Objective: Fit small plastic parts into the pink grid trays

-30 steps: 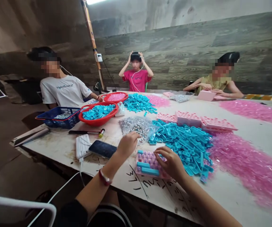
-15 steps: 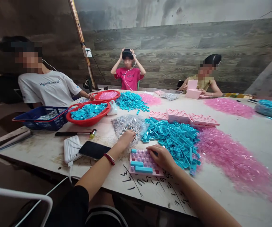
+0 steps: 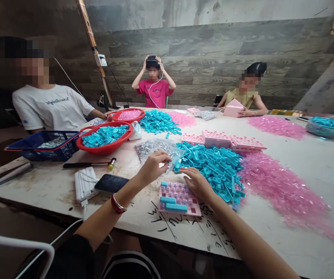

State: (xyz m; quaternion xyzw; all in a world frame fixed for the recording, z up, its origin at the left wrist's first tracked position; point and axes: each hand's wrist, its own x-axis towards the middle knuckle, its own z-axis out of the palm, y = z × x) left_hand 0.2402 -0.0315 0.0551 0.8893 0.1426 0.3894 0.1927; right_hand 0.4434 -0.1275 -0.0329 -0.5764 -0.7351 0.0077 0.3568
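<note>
A pink plate [image 3: 194, 209] with clear pieces and several blue bars lies near the table's front edge. My left hand [image 3: 155, 167] is raised just beyond its left side, in front of a clear bag [image 3: 146, 149] of small grey pieces. Its thumb and fingers are pinched, and whatever is between them is too small to name. Above the plate's right rear corner is my right hand [image 3: 197, 183], fingers stretched forward, holding nothing visible. A pile of blue pieces [image 3: 210, 164] lies just past it.
Pink pieces [image 3: 283, 190] spread to the right, with stacked pink plates [image 3: 216, 138] behind. On the left are a red basket [image 3: 104, 149], a blue basket [image 3: 50, 151], a phone [image 3: 111, 184], a white power bank [image 3: 84, 184] and a hammer [image 3: 88, 165]. Three people sit around the table.
My left hand has lifted off the bag and moved toward my right hand. My right hand's fingers have stretched out and risen off the plate. The person at the right has tilted a pink object.
</note>
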